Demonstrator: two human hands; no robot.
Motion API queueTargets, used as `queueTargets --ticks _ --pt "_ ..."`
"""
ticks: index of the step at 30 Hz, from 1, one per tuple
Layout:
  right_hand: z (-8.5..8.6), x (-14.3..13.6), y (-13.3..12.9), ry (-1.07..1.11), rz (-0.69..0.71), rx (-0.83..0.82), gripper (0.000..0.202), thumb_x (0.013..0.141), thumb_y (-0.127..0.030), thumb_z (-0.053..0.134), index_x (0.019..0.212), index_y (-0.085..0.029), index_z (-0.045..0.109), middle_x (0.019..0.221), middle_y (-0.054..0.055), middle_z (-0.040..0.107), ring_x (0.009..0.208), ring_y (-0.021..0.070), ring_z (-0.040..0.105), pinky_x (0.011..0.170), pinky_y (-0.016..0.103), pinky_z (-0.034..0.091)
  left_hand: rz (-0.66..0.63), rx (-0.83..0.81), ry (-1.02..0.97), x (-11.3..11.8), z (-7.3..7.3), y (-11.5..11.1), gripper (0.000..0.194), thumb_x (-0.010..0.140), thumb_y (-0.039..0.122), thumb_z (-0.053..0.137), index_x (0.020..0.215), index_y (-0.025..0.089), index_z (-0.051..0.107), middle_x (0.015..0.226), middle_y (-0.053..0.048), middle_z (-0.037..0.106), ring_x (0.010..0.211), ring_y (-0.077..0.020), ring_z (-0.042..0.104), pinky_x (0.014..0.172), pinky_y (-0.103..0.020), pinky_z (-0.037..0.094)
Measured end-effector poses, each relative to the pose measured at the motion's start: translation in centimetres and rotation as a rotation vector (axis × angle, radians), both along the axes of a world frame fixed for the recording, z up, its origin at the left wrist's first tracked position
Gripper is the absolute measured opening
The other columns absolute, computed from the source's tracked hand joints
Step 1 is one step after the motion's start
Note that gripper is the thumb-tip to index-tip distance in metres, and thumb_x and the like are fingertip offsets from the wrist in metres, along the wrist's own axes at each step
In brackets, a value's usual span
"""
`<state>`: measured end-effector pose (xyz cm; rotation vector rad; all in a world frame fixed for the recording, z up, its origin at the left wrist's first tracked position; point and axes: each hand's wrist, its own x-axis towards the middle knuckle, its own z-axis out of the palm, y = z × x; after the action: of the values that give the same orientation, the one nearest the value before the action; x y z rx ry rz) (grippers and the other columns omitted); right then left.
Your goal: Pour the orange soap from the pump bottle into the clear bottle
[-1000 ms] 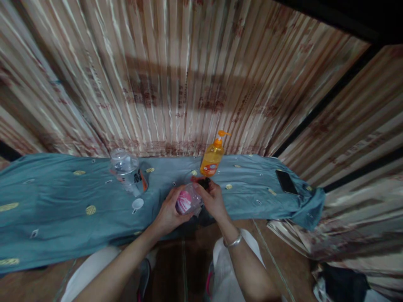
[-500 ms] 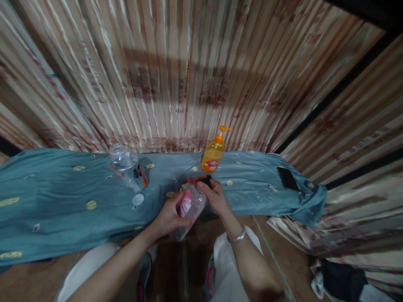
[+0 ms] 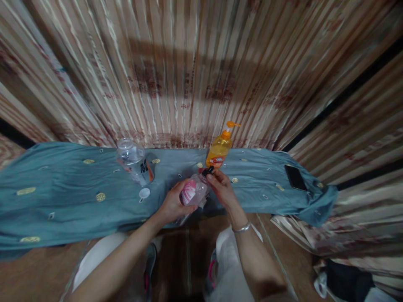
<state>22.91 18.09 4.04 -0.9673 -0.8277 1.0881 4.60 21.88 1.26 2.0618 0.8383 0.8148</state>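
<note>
My left hand [image 3: 175, 202] is wrapped round a clear plastic bottle [image 3: 199, 191] with a pink and white label, held tilted over the front edge of the cloth-covered surface. At its top is a black cap or pump head [image 3: 208, 171], and the fingers of my right hand [image 3: 221, 186] are closed on it. Just behind stands an upright bottle of orange liquid [image 3: 219, 150] with an orange pump. To the left is a large clear plastic jar [image 3: 134, 161], uncapped, and before it lies a small white lid [image 3: 144, 193].
A blue-green cloth [image 3: 72, 180] with yellow pineapple prints covers the long surface. A black phone [image 3: 295, 177] lies at its right end. Pleated curtains [image 3: 176, 75] hang behind and to the right. A dark cloth or bag [image 3: 348, 279] rests on the floor at lower right.
The held bottle has turned, so its label faces me more. My right hand's fingers have shifted onto the black top. The whole view has moved slightly.
</note>
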Motion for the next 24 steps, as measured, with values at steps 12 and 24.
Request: queueTargets --ticks 12,24 --pt "-0.27 0.11 0.69 -0.021 -0.04 -0.009 0.034 0.057 -0.043 0.082 0.081 -0.024 0.066 0.1 0.002 0.073 0.099 0.0197 0.064 0.099 0.04 0.045 0.077 0.097 0.091 -0.49 0.31 0.56 0.08 0.059 0.032 0.078 0.132 0.02 0.047 0.125 -0.01 0.06 0.114 -0.0271 0.059 0.1 -0.041 0.048" --pt "-0.75 0.08 0.9 -0.149 -0.068 -0.043 0.038 0.059 -0.047 0.08 0.088 -0.024 0.07 0.097 0.003 0.073 0.094 0.0203 0.063 0.091 0.037 0.049 0.077 0.039 0.145 -0.84 0.12 0.52 0.083 0.059 0.032 0.076 0.134 0.018 0.044 0.126 -0.012 0.057 0.115 -0.0287 0.058 0.103 -0.044 0.045"
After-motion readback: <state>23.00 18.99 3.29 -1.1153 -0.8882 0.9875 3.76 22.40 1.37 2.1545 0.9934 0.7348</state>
